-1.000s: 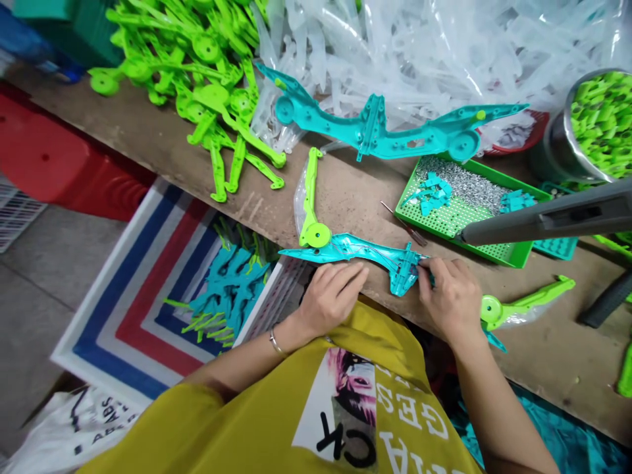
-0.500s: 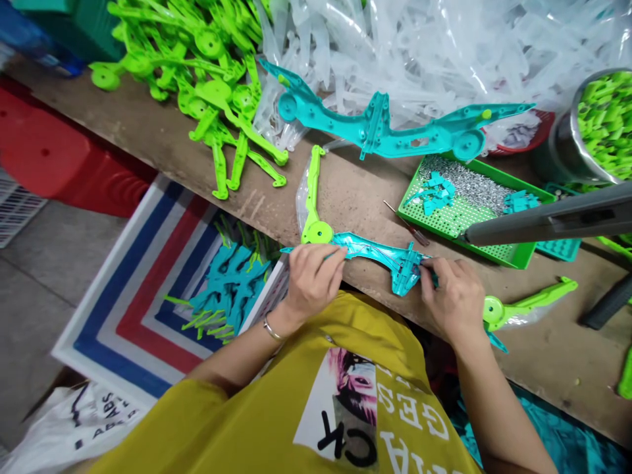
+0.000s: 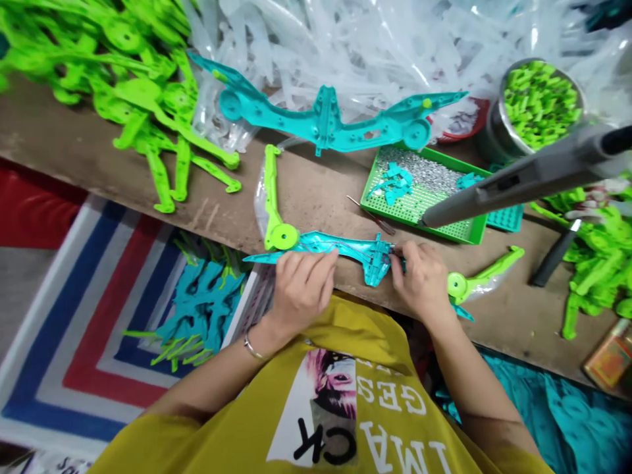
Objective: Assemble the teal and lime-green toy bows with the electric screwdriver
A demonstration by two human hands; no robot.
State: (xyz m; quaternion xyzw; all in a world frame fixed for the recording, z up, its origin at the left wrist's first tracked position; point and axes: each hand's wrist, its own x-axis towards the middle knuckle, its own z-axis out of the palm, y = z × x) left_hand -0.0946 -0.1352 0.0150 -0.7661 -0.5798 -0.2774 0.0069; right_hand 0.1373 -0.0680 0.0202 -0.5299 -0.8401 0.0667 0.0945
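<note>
A teal plastic bow frame, hollow side up, lies along the near edge of the bench. Lime-green arms with clear plastic pieces are joined near both its ends, and a thin dark cord runs inside its left half. My left hand is closed over the left half, fingertips pinched at the cord; what is between them is hidden. Just right of the centre crosspiece, my right hand grips the frame with thumb and fingers, covering part of it. Beyond them lies a second teal bow half.
A green tray holds metal screws and small teal parts, with a screwdriver beside it. A grey powered tool hangs over the tray. Lime-green parts pile up at left; a metal pot stands at right.
The view has swung right, so the bench shifts left in the picture. My left hand has slid rightward along the frame, uncovering its left tip. My right hand stays by the crosspiece.
</note>
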